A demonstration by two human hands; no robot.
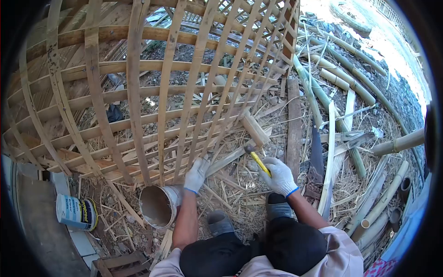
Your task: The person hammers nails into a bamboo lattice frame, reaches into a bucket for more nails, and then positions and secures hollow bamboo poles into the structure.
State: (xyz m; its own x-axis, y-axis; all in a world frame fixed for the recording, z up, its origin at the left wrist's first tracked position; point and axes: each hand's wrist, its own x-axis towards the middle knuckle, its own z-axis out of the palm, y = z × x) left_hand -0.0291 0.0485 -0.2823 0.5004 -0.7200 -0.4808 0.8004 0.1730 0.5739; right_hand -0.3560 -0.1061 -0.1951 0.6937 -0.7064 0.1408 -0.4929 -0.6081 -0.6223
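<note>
My right hand (276, 177), in a white work glove with a blue cuff, is wrapped round the yellow handle of a hammer (259, 162). The hammer's dark head points up and to the left, close to the end of a short wooden block (255, 130). My left hand (197, 175), gloved alike, is closed at the lower edge of a large lattice of crossed bamboo slats (167, 92). Its fingertips are partly hidden against the slats. The lattice stands in front of me and fills the upper left of the view.
Beside my left forearm lies an open whitish bucket (174, 198). A labelled paint tub (76, 212) is at the far left. Bamboo poles (346, 81) and split strips lie on the right. A dark handsaw (316, 159) lies among them. Shavings and a plank (293, 127) cover the ground.
</note>
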